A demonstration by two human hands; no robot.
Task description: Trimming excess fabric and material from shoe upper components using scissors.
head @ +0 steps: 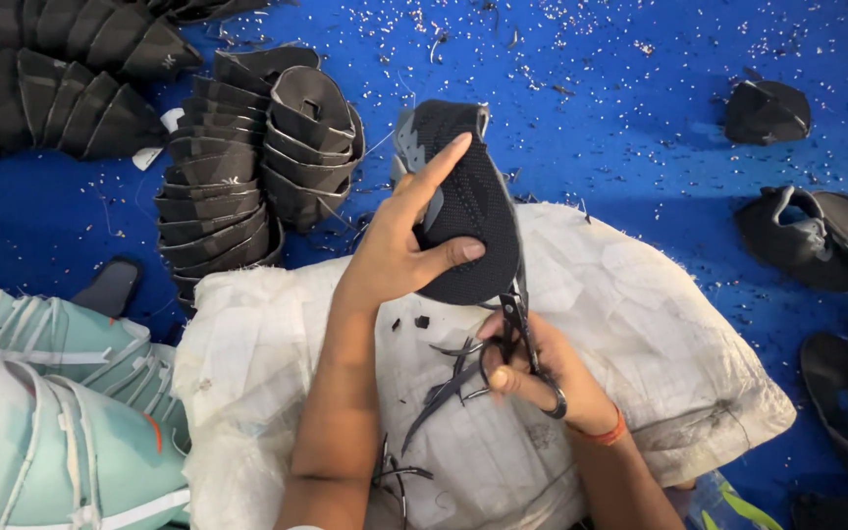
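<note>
Far left: pale green shoe uppers (41, 412), then stacked black shoe uppers (247, 157) on the blue floor (640, 98). Centre: left hand (399, 245) gripping a black knit shoe upper (468, 211) above a white sack (660, 324); right hand (537, 368) closed on scissors (520, 329) at the upper's lower edge. Right: loose black uppers (817, 236).

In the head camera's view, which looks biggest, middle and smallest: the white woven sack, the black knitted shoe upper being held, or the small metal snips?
1. White woven sack
2. Black knitted shoe upper
3. Small metal snips, partly hidden in the right hand
</note>
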